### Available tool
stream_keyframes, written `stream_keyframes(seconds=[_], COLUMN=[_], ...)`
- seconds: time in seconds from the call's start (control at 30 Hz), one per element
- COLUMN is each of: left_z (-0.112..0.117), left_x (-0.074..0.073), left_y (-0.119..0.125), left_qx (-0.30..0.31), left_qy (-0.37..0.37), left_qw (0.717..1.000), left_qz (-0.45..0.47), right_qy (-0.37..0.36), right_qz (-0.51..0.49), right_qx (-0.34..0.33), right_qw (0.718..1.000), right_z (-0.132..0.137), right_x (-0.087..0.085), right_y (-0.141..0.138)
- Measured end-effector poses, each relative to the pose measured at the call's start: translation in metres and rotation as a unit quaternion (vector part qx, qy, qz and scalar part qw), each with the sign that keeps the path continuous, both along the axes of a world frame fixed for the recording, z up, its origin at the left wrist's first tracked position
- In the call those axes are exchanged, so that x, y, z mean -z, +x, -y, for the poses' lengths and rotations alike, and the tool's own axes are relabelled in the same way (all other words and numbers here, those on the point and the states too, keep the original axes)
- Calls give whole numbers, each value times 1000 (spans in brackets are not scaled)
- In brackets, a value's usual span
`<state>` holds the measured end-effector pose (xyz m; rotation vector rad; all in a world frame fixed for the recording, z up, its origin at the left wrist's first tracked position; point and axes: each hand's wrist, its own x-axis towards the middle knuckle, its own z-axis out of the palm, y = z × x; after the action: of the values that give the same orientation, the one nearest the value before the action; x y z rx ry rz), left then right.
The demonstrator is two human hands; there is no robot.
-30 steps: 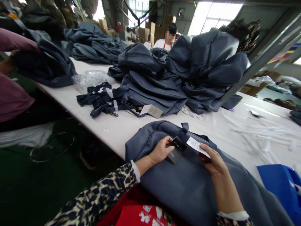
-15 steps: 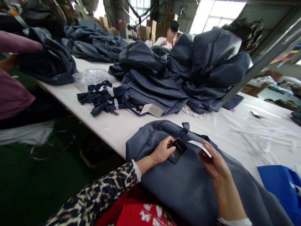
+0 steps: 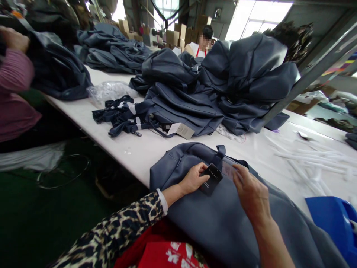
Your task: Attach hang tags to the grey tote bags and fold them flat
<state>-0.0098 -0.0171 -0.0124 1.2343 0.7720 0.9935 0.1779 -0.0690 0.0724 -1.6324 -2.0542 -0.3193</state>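
Observation:
A dark blue bag [image 3: 220, 219] lies at the table's near edge, its short loop handle [image 3: 221, 150] standing up at the top. Above its upper part, my left hand [image 3: 193, 180] pinches a black hang tag [image 3: 211, 179] with small pale lettering. Just to the right, my right hand [image 3: 249, 190] is closed on the end of a pale printed card [image 3: 228, 170], which is held close to the black tag. Whether a string joins the tags to the bag cannot be made out.
Piled dark blue bags [image 3: 184, 106] fill the table's middle. Left of them are bundled straps [image 3: 119, 117] and clear plastic wrap [image 3: 108, 91]. White strips [image 3: 309, 160] and a blue plastic container [image 3: 329, 216] are on the right. A co-worker's sleeve [image 3: 16, 74] shows at left; another person is behind the pile.
My right hand has turned over and moved slightly left, bringing the pale card nearer the black tag. My left hand keeps its hold. The co-worker at left has raised an arm.

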Motion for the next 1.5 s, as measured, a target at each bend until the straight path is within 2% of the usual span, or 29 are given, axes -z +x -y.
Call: stream_keyframes(seconds=[0.07,0.13,0.27,0.47,0.57,0.67,0.77,0.83,0.93,1.0,1.07,1.23,1.3,1.4,1.43,1.5], left_z=[-1,-2,-6,-7,-6,-7,-9,-10,-9,-6,-2,8,14,28,33,43], left_x=[1,3,9,12,11,10,10,10,6,1,-6,-22,-27,-32,-32,-28], left_y=[1,1,3,4,4,3,3,5,9,11,12,4,1,0,0,0], left_qx=[2,4,8,2,-5,-5,-3,-6,-16,-28,-46,-96,-97,-70,-48,12], left_qy=[-7,-11,-22,-37,-31,-25,-16,-1,46,91,142,251,307,419,450,468], left_qw=[1000,1000,1000,998,998,996,992,987,974,958,934,863,817,720,701,704], left_qz=[3,4,-12,-43,-63,-88,-124,-158,-221,-271,-325,-427,-478,-549,-551,-534], right_qy=[23,10,-40,-75,-104,-141,-147,-168,-219,-239,-243,-252,-254,-257,-258,-259], right_qz=[35,51,36,-10,-24,-18,34,83,121,120,113,93,93,97,99,103], right_qx=[-53,-86,-87,-99,-121,-135,-80,-28,32,47,47,39,40,41,41,44], right_qw=[998,995,995,992,987,981,985,982,968,963,962,962,962,961,960,959], right_z=[5,9,11,9,10,18,37,53,70,74,73,69,69,70,70,71], right_x=[17,35,59,73,65,39,20,27,60,82,93,92,91,91,90,86], right_y=[-19,-33,-44,-46,-48,-29,17,51,85,92,92,93,94,93,91,86])
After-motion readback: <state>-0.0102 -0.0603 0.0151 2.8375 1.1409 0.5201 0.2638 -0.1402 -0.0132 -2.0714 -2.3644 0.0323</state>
